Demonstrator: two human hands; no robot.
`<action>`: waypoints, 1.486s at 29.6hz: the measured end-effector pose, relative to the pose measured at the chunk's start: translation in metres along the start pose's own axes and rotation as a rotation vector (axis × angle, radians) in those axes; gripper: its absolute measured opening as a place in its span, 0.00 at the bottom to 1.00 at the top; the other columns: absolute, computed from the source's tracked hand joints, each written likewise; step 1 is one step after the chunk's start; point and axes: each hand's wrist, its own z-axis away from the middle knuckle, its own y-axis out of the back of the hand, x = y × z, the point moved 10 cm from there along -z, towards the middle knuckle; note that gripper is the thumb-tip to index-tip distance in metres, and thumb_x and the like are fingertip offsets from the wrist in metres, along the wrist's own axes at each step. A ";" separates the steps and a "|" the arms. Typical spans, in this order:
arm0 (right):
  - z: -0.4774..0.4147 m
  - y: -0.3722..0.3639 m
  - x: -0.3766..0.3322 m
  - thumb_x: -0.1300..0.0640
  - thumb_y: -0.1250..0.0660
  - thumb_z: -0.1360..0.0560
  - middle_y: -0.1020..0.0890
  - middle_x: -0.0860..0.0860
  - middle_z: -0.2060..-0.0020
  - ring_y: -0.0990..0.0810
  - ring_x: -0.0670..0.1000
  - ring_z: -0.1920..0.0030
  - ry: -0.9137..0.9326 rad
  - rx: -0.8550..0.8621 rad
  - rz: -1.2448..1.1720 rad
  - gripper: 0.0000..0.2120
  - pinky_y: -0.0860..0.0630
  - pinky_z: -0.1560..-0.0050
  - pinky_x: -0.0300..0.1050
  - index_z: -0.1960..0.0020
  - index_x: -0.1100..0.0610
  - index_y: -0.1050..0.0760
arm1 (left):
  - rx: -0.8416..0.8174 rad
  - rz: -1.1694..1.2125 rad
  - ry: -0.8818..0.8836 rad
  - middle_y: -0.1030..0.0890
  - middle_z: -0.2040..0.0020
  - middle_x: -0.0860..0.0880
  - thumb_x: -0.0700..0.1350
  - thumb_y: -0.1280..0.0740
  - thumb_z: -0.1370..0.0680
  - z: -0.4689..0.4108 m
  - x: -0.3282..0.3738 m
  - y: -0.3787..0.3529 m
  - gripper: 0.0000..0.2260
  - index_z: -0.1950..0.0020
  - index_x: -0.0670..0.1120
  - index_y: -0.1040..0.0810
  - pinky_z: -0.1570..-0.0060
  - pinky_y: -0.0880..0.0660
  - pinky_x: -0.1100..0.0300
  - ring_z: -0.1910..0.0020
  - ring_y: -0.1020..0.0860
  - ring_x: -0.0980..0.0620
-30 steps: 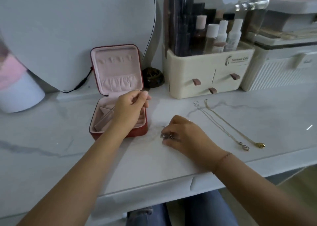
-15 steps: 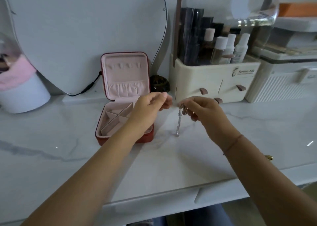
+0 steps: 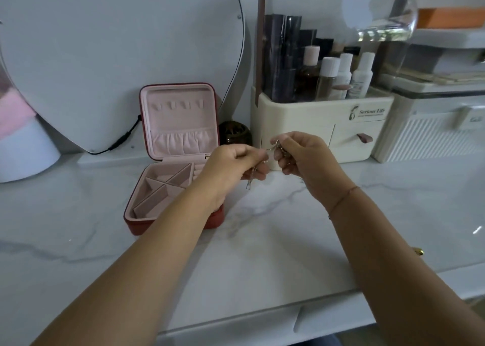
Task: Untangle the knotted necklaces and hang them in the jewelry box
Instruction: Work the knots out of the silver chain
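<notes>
White marble countertop (image 3: 262, 240) carries an open red jewelry box (image 3: 168, 227) left of centre, round mirror (image 3: 118, 56) behind it, small dark jar (image 3: 234, 133) beside the lid, cream cosmetics organizer (image 3: 301, 119), white ribbed case (image 3: 433, 135) at right, white tub (image 3: 23, 154) far left, gold pendant (image 3: 420, 252) near the right edge.

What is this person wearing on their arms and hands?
Very little: both forearms are bare, with no sleeves or gloves in view. The left hand shows no jewellery. The right hand has a thin reddish cord bracelet round its wrist.
</notes>
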 end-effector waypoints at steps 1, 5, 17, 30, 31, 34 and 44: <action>0.000 -0.001 0.007 0.60 0.39 0.20 0.24 0.52 0.70 0.28 0.47 0.72 -0.023 -0.003 -0.035 0.10 0.29 0.70 0.38 0.52 0.65 0.22 | 0.012 0.006 -0.003 0.15 0.64 0.47 0.43 0.34 0.22 0.000 -0.002 0.002 0.05 0.55 0.44 0.19 0.55 0.20 0.59 0.64 0.17 0.50; 0.004 -0.004 0.016 0.61 0.34 0.23 0.25 0.51 0.70 0.28 0.45 0.71 -0.036 -0.045 -0.181 0.07 0.27 0.68 0.35 0.54 0.65 0.22 | 0.097 0.011 -0.007 0.15 0.61 0.46 0.43 0.36 0.20 0.000 -0.006 0.012 0.08 0.56 0.44 0.19 0.48 0.22 0.54 0.60 0.17 0.49; 0.013 0.019 -0.013 0.56 0.29 0.26 0.19 0.50 0.71 0.26 0.40 0.74 0.221 0.174 0.183 0.06 0.31 0.69 0.29 0.54 0.60 0.19 | 0.231 -0.082 0.015 0.29 0.69 0.51 0.44 0.42 0.18 -0.001 -0.007 0.025 0.12 0.59 0.46 0.25 0.70 0.33 0.63 0.74 0.34 0.57; 0.010 0.012 -0.006 0.64 0.34 0.24 0.20 0.55 0.65 0.21 0.46 0.67 0.116 0.009 -0.230 0.01 0.25 0.64 0.36 0.54 0.62 0.24 | 0.162 -0.164 0.020 0.32 0.79 0.60 0.51 0.36 0.21 0.008 0.001 0.016 0.10 0.60 0.48 0.23 0.72 0.39 0.66 0.78 0.33 0.61; 0.010 0.009 -0.007 0.65 0.33 0.24 0.20 0.55 0.64 0.23 0.46 0.66 0.132 -0.016 -0.215 0.01 0.26 0.63 0.36 0.54 0.61 0.24 | 0.146 -0.174 0.012 0.31 0.77 0.60 0.51 0.36 0.21 0.009 0.002 0.013 0.10 0.59 0.48 0.21 0.70 0.37 0.66 0.76 0.32 0.62; 0.011 0.002 -0.011 0.66 0.33 0.25 0.22 0.56 0.63 0.26 0.47 0.65 0.166 -0.072 -0.203 0.03 0.29 0.61 0.37 0.54 0.59 0.23 | 0.118 -0.171 -0.015 0.20 0.61 0.59 0.51 0.35 0.22 0.012 0.005 0.006 0.07 0.54 0.53 0.18 0.58 0.31 0.66 0.61 0.24 0.64; 0.013 -0.010 -0.011 0.67 0.36 0.23 0.21 0.49 0.69 0.28 0.46 0.67 0.169 -0.161 -0.230 0.07 0.30 0.64 0.35 0.50 0.60 0.21 | 0.051 -0.035 -0.081 0.15 0.61 0.53 0.43 0.30 0.25 0.011 0.007 -0.006 0.02 0.54 0.48 0.18 0.58 0.28 0.73 0.59 0.19 0.62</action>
